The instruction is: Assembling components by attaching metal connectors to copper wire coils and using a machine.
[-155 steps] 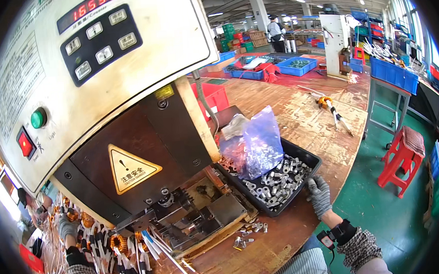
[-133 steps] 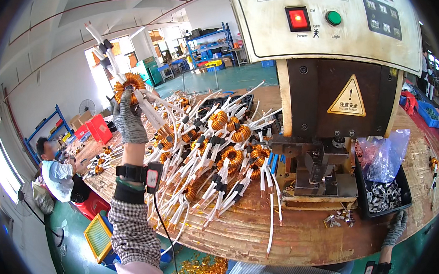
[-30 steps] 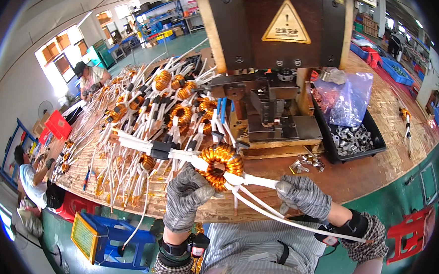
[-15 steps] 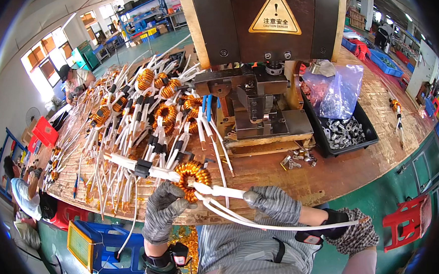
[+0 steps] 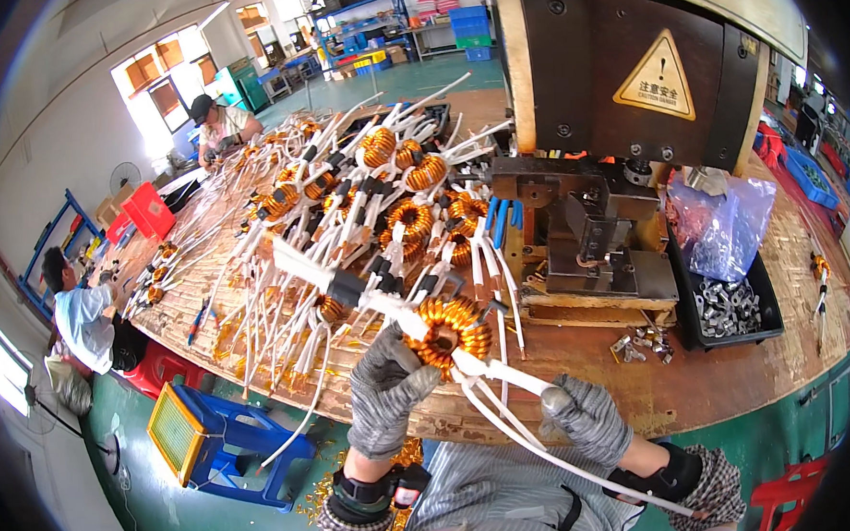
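Observation:
A ring-shaped copper coil with thick white-sleeved leads is held between my hands above the table's near edge. In a grey glove, my left hand grips the coil's lower left side, thumb and fingers closed on it. The sleeved lead with a black band runs from the coil up to the left. My right hand, also gloved, pinches the end part of the thick white lead on the coil's right. Thinner white wires hang below that lead and pass under my right hand.
Many similar coils with white leads are heaped behind and left. A press machine stands right of the heap, beside a black bin of metal terminals. Loose terminals lie before it. A blue stool stands lower left. Two people sit along the table.
The view has swung left, so the scene sits farther right. Both hands keep hold of the coil and its lead, and the coil's face is tilted more.

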Available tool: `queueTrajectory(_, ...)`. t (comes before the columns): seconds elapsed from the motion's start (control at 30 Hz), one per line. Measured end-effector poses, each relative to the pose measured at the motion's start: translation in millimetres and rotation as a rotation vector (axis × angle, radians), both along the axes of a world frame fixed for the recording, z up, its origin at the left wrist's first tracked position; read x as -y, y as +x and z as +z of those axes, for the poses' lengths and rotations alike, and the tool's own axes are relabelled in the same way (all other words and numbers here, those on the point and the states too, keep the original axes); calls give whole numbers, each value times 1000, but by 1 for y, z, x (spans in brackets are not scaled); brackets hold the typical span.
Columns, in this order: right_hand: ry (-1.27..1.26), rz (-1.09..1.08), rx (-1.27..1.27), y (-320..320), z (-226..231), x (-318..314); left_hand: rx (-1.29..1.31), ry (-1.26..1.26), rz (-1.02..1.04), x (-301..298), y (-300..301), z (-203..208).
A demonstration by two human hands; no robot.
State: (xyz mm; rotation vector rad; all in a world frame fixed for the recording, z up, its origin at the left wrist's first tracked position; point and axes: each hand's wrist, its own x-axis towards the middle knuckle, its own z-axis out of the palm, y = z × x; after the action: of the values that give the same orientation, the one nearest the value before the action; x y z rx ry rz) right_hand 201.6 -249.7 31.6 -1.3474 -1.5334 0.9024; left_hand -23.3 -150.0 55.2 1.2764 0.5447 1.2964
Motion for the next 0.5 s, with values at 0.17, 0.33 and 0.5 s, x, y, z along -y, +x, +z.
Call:
queueTrajectory(0.17, 2, -80, -140, -17, 7, -3, 400, -55, -96, -6, 31, 13)
queueTrajectory(0.33, 334, -134, 234, -14, 5, -2, 367, -88, -133, -12, 44, 8)
queueTrajectory(0.5, 399, -126, 281, -15, 20, 3, 360, -4, -83, 11, 46, 37)
